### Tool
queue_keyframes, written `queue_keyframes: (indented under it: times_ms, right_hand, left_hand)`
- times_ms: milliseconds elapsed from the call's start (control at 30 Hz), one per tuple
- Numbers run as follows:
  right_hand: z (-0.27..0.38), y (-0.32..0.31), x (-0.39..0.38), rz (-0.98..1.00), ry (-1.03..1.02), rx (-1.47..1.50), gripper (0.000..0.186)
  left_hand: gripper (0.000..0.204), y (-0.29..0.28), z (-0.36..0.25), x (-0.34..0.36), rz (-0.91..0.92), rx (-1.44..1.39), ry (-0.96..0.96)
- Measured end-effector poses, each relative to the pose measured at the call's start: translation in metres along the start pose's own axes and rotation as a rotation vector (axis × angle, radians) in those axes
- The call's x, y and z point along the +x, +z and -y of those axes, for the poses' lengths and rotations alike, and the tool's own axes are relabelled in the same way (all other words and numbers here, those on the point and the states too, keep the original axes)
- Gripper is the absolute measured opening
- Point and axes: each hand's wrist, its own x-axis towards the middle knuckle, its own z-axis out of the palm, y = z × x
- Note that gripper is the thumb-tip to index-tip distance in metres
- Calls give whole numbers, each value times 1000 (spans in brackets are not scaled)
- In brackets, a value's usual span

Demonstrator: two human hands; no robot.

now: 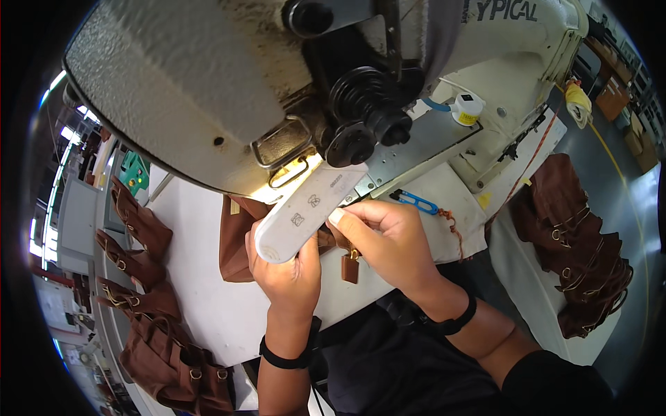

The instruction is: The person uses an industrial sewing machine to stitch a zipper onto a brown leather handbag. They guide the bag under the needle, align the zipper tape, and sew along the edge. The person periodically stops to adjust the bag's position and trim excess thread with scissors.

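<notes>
Bag point(236, 248) on bench point(198, 295) under machine point(173, 90), just L of & partly behind L hand point(286, 274). L hand curled round guard's point(298, 220) near end; can't tell if gripping bag too. R hand point(381, 239) close by, thumb & fingers together at guard's edge, can't tell on what. Tag point(349, 269) btwn hands. Blue snips point(415, 201) just beyond R hand, nr orange thread point(454, 232).

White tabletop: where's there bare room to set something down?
The widest bare patch of white tabletop lies between the brown bags on the left and the bag beside the left hand. A smaller one lies between that hand and the brown tag. It's crowded below the sewing machine, around the right hand and blue snips.
</notes>
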Motion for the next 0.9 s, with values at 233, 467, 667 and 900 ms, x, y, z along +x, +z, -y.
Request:
queue_keyframes:
  times_ms: [233,467,667,900]
  right_hand:
    - [2,-2,-5,-11,55,-146,28]
    - [-2,-4,1,-7,-67,-124,32]
    - [0,-6,4,48,48,47,35]
    - [-22,-10,15,29,-171,-113,37]
  left_hand:
    - [15,4,-2,1,-29,38,42]
    - [15,2,-3,4,-28,6,48]
    - [17,4,-5,6,-20,-16,49]
    - [17,5,-3,7,-46,-43,52]
